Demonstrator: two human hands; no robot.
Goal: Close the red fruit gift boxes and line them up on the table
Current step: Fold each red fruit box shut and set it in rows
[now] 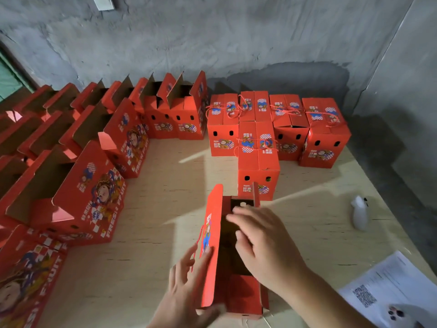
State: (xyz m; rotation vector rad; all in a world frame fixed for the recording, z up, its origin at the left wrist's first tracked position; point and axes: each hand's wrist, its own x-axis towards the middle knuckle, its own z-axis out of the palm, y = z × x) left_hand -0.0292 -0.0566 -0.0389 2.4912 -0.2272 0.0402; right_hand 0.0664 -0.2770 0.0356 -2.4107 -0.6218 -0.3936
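An open red fruit gift box [238, 294] stands near the table's front edge, its long left flap [212, 233] raised upright and its dark inside showing. My left hand [189, 280] lies with straight fingers against the outer face of that flap. Over the box's opening hovers my right hand [262, 242], fingers spread and loosely bent, touching the right side; whether it holds anything I cannot tell. Several closed red boxes [257, 147] with red rope handles stand together at the back right.
Several open red boxes [78, 192] fill the left side of the plywood table [170, 209] and its back row. A white bottle [360, 215] lies at the right. A printed sheet [387, 287] sits at the front right corner. A grey concrete wall stands behind.
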